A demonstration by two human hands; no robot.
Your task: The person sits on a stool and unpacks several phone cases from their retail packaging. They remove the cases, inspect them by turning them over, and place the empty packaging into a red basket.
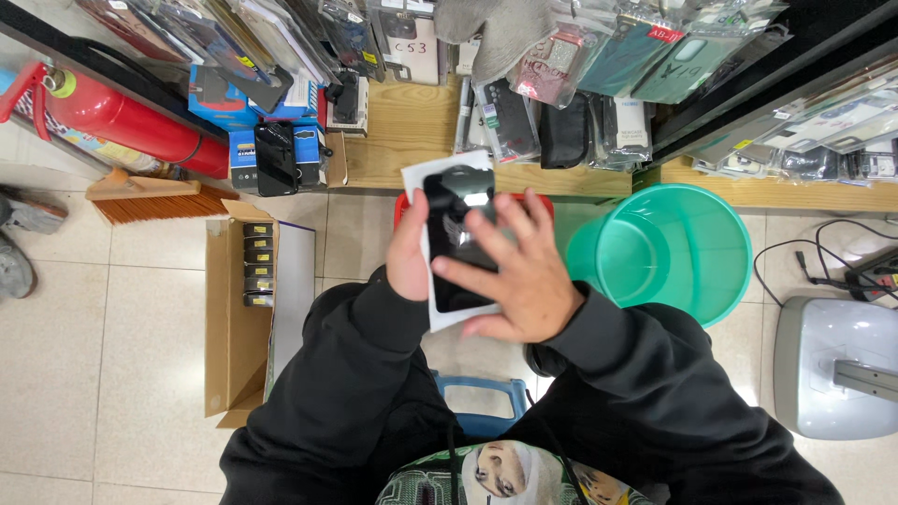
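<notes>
I hold a black phone case (456,210) on a white card backing (416,178), inside a clear sleeve, in front of my chest. My left hand (409,251) grips its left edge from behind. My right hand (517,271) lies over its lower right part, fingers spread across the front. Both arms wear black sleeves.
A green plastic bucket (697,248) stands on the tiled floor to the right. An open cardboard box (234,318) with small packs lies at left, beside a brush (154,198) and a red fire extinguisher (122,122). Packaged phone cases (561,65) hang over a wooden shelf (412,131). A grey appliance (832,365) sits far right.
</notes>
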